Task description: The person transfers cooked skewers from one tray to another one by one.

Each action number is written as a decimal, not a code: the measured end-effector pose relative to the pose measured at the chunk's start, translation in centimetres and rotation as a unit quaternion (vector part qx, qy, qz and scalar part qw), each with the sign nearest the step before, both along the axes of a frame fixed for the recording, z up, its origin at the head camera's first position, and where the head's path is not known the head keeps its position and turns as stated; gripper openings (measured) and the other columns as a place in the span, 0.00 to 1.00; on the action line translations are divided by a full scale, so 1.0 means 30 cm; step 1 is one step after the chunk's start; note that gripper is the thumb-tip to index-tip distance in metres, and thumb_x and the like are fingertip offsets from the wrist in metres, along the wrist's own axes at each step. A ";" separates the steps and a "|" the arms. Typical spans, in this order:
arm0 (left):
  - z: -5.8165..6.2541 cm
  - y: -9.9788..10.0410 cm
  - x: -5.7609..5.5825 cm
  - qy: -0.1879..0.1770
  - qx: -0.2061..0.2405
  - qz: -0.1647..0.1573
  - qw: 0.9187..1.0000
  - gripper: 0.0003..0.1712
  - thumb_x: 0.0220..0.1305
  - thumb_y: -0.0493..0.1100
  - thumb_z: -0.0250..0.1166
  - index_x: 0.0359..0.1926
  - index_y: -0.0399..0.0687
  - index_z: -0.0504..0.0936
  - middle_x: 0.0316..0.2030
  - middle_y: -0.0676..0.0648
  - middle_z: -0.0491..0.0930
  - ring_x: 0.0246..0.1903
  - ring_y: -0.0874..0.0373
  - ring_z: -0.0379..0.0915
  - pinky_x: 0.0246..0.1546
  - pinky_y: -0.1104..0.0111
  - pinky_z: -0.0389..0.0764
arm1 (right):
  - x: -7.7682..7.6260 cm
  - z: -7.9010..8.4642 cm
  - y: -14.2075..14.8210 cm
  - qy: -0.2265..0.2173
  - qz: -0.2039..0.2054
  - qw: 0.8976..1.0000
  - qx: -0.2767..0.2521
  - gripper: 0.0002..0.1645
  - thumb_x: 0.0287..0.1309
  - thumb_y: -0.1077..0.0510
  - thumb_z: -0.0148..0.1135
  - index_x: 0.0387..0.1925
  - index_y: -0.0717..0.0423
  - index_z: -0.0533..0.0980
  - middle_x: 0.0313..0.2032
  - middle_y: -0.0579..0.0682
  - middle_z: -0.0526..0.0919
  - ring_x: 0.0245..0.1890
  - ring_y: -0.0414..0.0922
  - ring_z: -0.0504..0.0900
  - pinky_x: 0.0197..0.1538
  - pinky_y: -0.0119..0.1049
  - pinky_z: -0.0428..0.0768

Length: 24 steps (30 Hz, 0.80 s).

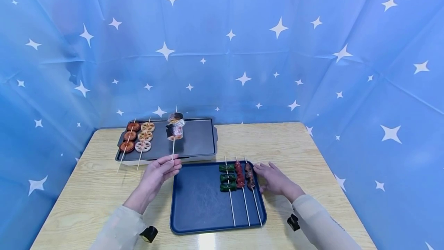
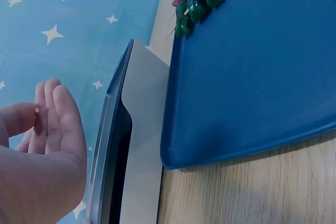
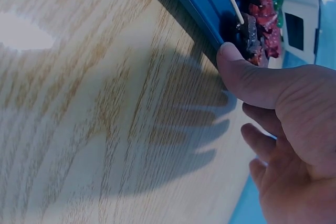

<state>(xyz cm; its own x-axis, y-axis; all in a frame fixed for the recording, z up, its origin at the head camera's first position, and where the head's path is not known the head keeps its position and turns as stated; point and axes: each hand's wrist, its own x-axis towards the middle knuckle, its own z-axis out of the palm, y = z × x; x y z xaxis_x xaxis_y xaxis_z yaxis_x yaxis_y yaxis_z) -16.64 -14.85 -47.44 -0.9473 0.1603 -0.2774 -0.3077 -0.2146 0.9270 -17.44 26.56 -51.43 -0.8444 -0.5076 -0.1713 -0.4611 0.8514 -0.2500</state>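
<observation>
My left hand pinches the bare lower end of a skewer threaded with thick dark-and-pale chunks, perhaps fish. It is raised roughly upright in front of the dark griddle. In the left wrist view only the stick's tip shows between thumb and fingers. The right hand is beside the blue tray, its thumb at the tray's edge, fingers extended and holding nothing. Nearest it on the tray lies a brown meat skewer, then a red one and a green pepper one.
On the griddle's left side lie a skewer of reddish-brown round slices and a lotus root skewer, their sticks overhanging the front. The griddle stands directly behind the tray on a wooden table. A blue starred curtain encloses the back and sides.
</observation>
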 end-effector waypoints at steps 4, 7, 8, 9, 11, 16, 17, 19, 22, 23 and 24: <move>0.011 0.017 0.012 0.005 -0.015 -0.022 1.000 0.28 0.71 0.38 0.56 0.67 0.30 0.64 0.40 0.55 0.87 0.43 0.64 0.84 0.49 0.73 0.84 | 0.000 0.000 0.002 0.002 -0.001 1.000 0.002 0.46 0.44 0.58 0.75 0.65 0.68 0.68 0.66 0.66 0.69 0.68 0.66 0.64 0.73 0.65 0.54; 0.015 0.030 0.022 0.006 -0.029 -0.038 0.999 0.27 0.71 0.38 0.56 0.66 0.30 0.66 0.41 0.53 0.87 0.43 0.63 0.84 0.48 0.73 0.84 | 0.000 -0.002 0.003 0.002 -0.001 1.000 0.001 0.46 0.44 0.58 0.75 0.64 0.69 0.68 0.66 0.66 0.69 0.68 0.66 0.64 0.72 0.65 0.54; 0.015 0.033 0.026 0.007 -0.035 -0.044 0.998 0.26 0.71 0.38 0.57 0.66 0.30 0.66 0.42 0.53 0.87 0.42 0.64 0.84 0.48 0.73 0.84 | 0.000 -0.002 0.003 0.002 -0.002 1.000 0.002 0.46 0.44 0.58 0.75 0.64 0.69 0.68 0.66 0.66 0.69 0.68 0.66 0.64 0.72 0.66 0.54; 0.015 0.037 0.030 0.009 -0.039 -0.051 0.998 0.26 0.71 0.38 0.57 0.65 0.29 0.67 0.42 0.52 0.87 0.43 0.63 0.84 0.47 0.73 0.84 | 0.000 -0.002 0.002 0.001 -0.001 1.000 0.002 0.46 0.44 0.58 0.75 0.64 0.69 0.68 0.66 0.67 0.69 0.68 0.66 0.64 0.72 0.66 0.54; 0.013 0.044 0.038 0.013 -0.045 -0.064 0.997 0.26 0.70 0.38 0.57 0.65 0.28 0.67 0.44 0.51 0.87 0.44 0.62 0.84 0.47 0.73 0.84 | 0.001 -0.001 0.001 0.000 -0.002 1.000 0.003 0.46 0.44 0.58 0.75 0.64 0.69 0.68 0.66 0.67 0.69 0.68 0.66 0.64 0.72 0.66 0.54; 0.005 0.058 0.054 0.019 -0.052 -0.095 0.994 0.28 0.70 0.40 0.59 0.64 0.28 0.67 0.47 0.48 0.86 0.46 0.60 0.83 0.48 0.72 0.84 | 0.001 0.000 -0.002 0.000 0.000 1.000 0.003 0.45 0.45 0.58 0.75 0.65 0.69 0.68 0.66 0.67 0.69 0.68 0.66 0.64 0.73 0.65 0.54; 0.003 0.060 0.057 0.020 -0.053 -0.101 0.993 0.28 0.70 0.41 0.59 0.64 0.28 0.68 0.48 0.47 0.86 0.47 0.60 0.83 0.48 0.72 0.84 | 0.000 0.001 -0.003 -0.002 -0.001 1.000 0.003 0.45 0.45 0.58 0.75 0.65 0.69 0.67 0.66 0.66 0.69 0.69 0.65 0.64 0.73 0.65 0.53; -0.003 0.063 0.063 0.021 -0.057 -0.114 0.992 0.28 0.70 0.41 0.59 0.64 0.28 0.68 0.49 0.46 0.85 0.49 0.58 0.83 0.49 0.72 0.84 | 0.000 0.002 -0.003 -0.001 0.001 1.000 0.003 0.46 0.45 0.58 0.75 0.65 0.69 0.67 0.66 0.67 0.69 0.68 0.66 0.64 0.73 0.66 0.54; -0.010 0.066 0.073 0.023 -0.067 -0.137 0.988 0.27 0.70 0.43 0.60 0.64 0.31 0.70 0.51 0.43 0.84 0.51 0.56 0.82 0.50 0.70 0.84 | -0.001 0.001 -0.004 -0.002 0.002 1.000 0.005 0.46 0.45 0.57 0.75 0.65 0.69 0.67 0.66 0.67 0.69 0.68 0.66 0.64 0.72 0.66 0.54; -0.013 0.066 0.077 0.023 -0.071 -0.145 0.987 0.27 0.70 0.43 0.60 0.64 0.31 0.71 0.51 0.43 0.84 0.51 0.56 0.82 0.50 0.69 0.84 | -0.002 0.001 -0.003 -0.003 0.001 1.000 0.005 0.46 0.45 0.57 0.75 0.65 0.68 0.67 0.66 0.66 0.68 0.68 0.66 0.64 0.73 0.65 0.53; -0.015 0.065 0.080 0.022 -0.076 -0.154 0.985 0.27 0.69 0.44 0.60 0.64 0.32 0.71 0.51 0.42 0.84 0.51 0.56 0.82 0.51 0.68 0.84 | -0.002 0.001 -0.002 -0.001 0.001 1.000 0.005 0.45 0.45 0.58 0.75 0.65 0.69 0.67 0.66 0.66 0.68 0.68 0.66 0.64 0.73 0.65 0.53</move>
